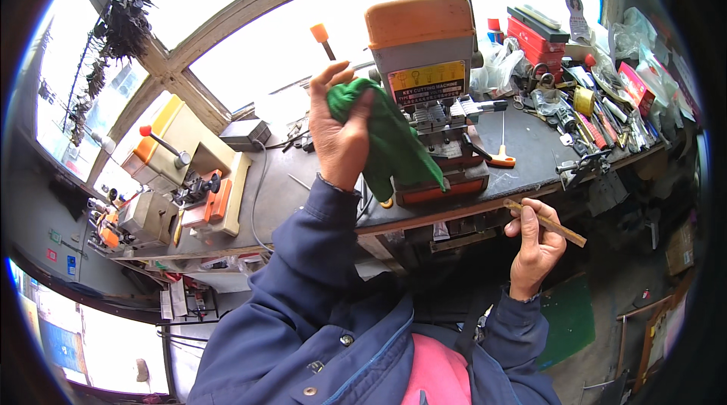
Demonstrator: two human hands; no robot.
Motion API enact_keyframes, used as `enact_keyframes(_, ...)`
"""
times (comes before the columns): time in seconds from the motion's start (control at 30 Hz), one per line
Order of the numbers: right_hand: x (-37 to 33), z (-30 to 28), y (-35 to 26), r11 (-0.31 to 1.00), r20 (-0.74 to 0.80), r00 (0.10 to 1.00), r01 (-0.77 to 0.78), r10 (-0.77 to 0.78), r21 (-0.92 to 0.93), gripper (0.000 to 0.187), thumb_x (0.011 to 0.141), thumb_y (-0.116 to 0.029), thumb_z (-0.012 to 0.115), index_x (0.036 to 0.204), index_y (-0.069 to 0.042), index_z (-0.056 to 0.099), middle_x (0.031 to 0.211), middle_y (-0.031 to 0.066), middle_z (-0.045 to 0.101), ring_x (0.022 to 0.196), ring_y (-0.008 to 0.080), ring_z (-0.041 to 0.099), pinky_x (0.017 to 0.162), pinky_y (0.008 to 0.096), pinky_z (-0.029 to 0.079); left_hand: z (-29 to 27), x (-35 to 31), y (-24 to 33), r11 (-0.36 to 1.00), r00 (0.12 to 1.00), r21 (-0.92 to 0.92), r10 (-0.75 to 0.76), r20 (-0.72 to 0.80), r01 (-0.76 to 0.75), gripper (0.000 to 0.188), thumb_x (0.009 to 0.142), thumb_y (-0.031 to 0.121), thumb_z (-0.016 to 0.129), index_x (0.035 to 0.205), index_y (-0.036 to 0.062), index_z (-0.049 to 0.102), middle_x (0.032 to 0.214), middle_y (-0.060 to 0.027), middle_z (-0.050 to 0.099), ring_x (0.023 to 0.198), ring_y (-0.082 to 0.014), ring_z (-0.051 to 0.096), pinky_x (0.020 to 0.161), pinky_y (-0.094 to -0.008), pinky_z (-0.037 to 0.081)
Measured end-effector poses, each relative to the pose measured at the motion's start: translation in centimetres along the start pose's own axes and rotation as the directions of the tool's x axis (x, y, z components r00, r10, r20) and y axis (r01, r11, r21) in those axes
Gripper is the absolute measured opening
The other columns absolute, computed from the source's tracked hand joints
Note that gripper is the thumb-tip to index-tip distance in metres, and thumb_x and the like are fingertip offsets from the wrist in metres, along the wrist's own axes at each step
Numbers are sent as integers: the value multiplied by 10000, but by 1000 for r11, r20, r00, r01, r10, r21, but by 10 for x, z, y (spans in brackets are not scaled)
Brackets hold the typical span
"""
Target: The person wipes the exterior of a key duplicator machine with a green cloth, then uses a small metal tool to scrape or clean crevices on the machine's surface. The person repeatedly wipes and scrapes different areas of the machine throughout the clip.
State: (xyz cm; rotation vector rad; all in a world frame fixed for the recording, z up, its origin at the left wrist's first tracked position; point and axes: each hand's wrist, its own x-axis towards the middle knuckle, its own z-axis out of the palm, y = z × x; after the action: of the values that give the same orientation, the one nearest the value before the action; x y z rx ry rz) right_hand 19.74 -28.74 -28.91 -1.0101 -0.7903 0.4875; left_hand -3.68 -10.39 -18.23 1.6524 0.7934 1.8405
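My left hand (338, 136) is closed round a green cloth (395, 140), raised in front of the key cutting machine (420, 49) with the orange top. The cloth's lower end hangs over the machine's front left side. Lower right, past the bench edge, my right hand (536, 246) pinches a thin, flat, yellowish-brown stick (556, 231) between thumb and fingers. It may be wood; I cannot tell. On the bench beside the machine lies a screwdriver (502, 157) with an orange handle.
A cream and orange machine (170, 147) stands on the bench (284, 204) to the left. Tools and padlocks (575, 113) crowd its right end, near red boxes (534, 42) and plastic bags (503, 68). Bunches of keys (125, 19) hang by the window. A green mat (568, 322) lies on the floor.
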Motion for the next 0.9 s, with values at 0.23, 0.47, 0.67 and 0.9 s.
enact_keyframes(0.23, -3, 5, 0, 1000, 28, 1000, 2, -3, 14, 128, 1079, -66, 712, 1171, 17, 744, 938, 72, 760, 720, 81, 654, 688, 217, 540, -22, -13, -4, 984, 995, -170, -72, -62, 61, 173, 1023, 94, 816, 1106, 59, 669, 963, 15, 731, 885, -49, 661, 788, -219, 549)
enact_keyframes(0.47, -4, 14, -2, 1000, 53, 999, -6, 5, 12, 127, 1077, -60, 711, 1172, 20, 741, 933, 77, 757, 716, 87, 658, 682, 221, 540, 3, -3, 5, 997, 1000, 70, 20, -18, -18, 395, 870, 164, 967, 1071, 27, 656, 1020, -31, 690, 911, -116, 660, 810, -280, 562)
enact_keyframes(0.67, -4, 18, -2, 1000, 73, 997, 12, -11, -15, 126, 1074, -50, 711, 1173, 23, 739, 945, 85, 766, 723, 91, 664, 688, 221, 540, 26, 10, 2, 990, 999, 141, -20, 47, 13, 466, 790, 168, 979, 1038, 7, 619, 1055, -112, 616, 926, -230, 646, 835, -369, 545)
enact_keyframes(0.9, -6, 17, -4, 1000, 70, 998, -1, 1, -3, 125, 1072, -51, 715, 1171, 23, 741, 946, 89, 769, 726, 94, 668, 691, 224, 544, 12, 1, 8, 989, 985, 135, -87, 148, 67, 399, 931, 32, 881, 1189, 74, 579, 992, -17, 724, 911, -85, 702, 802, -243, 581)
